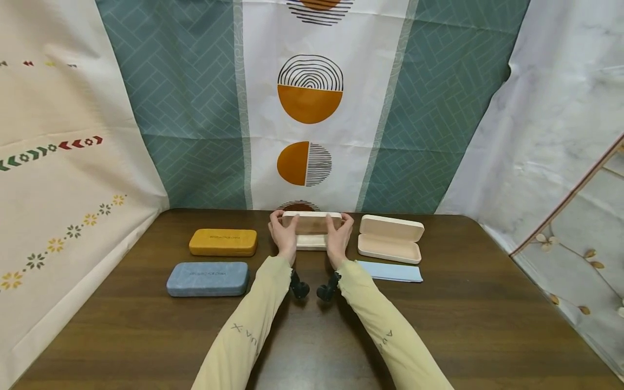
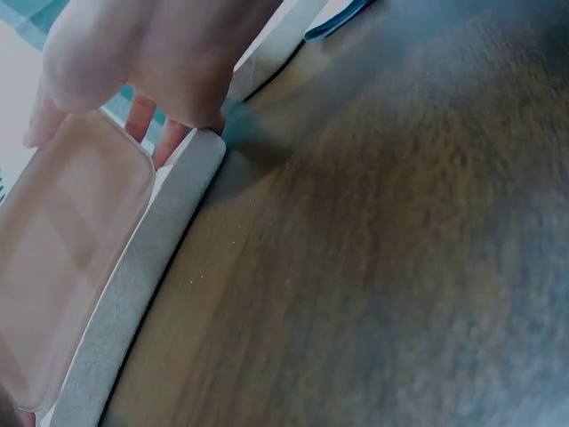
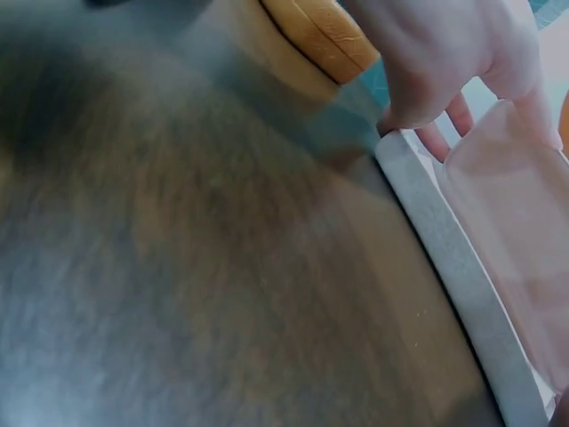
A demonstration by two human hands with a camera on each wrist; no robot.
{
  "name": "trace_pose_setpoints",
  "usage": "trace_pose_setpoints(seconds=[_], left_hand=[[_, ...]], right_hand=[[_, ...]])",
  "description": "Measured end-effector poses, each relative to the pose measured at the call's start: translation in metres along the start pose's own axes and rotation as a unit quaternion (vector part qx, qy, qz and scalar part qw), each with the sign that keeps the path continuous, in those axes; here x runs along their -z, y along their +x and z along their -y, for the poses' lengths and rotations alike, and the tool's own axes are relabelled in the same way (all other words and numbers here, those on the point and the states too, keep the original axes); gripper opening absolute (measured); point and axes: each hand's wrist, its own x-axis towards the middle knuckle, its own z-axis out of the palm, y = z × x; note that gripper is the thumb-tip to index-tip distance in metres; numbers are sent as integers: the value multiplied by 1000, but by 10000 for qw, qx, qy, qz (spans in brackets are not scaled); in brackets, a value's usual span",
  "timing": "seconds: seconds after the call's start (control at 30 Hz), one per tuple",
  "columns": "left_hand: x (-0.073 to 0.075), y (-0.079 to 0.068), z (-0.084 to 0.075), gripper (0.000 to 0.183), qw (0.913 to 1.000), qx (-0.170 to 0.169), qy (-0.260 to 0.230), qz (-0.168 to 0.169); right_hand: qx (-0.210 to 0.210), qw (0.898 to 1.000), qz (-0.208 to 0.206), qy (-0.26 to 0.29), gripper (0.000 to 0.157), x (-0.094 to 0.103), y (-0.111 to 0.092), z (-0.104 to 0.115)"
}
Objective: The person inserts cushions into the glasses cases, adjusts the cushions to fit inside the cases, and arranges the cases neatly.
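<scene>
A cream glasses case [image 1: 312, 223] with a pinkish lid lining stands open on the table, its lid raised above the low base. At the left end, my left hand [image 1: 284, 234] grips the lid, thumb on the lining and fingers curled behind. My right hand [image 1: 338, 236] holds the other end the same way. In the left wrist view, the right hand [image 2: 169, 53] appears past the lid lining [image 2: 71, 249]. The right wrist view shows the left hand [image 3: 453, 53] at the far end. Much of the base is hidden by the hands and lid.
To the left lie a yellow glasses case [image 1: 223, 242] and, nearer, a blue-grey one [image 1: 208, 279], both closed. Another cream case [image 1: 390, 238] lies open to the right, with a folded light-blue cloth [image 1: 395, 271] before it. Fabric curtain [image 1: 205, 108] hangs behind the brown table [image 1: 468, 325].
</scene>
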Motion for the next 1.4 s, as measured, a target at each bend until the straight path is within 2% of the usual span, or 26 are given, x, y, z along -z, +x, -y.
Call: trace_pose_setpoints(seconds=[0.23,0.33,0.57,0.8,1.03,1.2,1.4], left_hand=[[-1,-2,1,38,9997,56,-235,25],[0,-3,2,38,9996,-7,-268,-29],[8,-4,3,36,9997,-84,-180,119],[13,-6,0,37,9996,-186,-157,129],[14,-7,-6,35,9998,-152,3,87],[17,-6,-7,37,9996,-48,81,269],[20,-4,-9,37,9990,166,67,409]], right_hand=[[-138,9996,-259,46,39,0,0,2],[-101,9997,-203,84,38,2,-1,2],[-57,9998,-95,137,38,7,-4,0],[-32,9996,-38,288,38,14,-7,-1],[-63,9997,158,187,39,17,-6,2],[-179,9993,251,188,39,21,-5,6],[-218,9970,737,-38,38,27,1,10]])
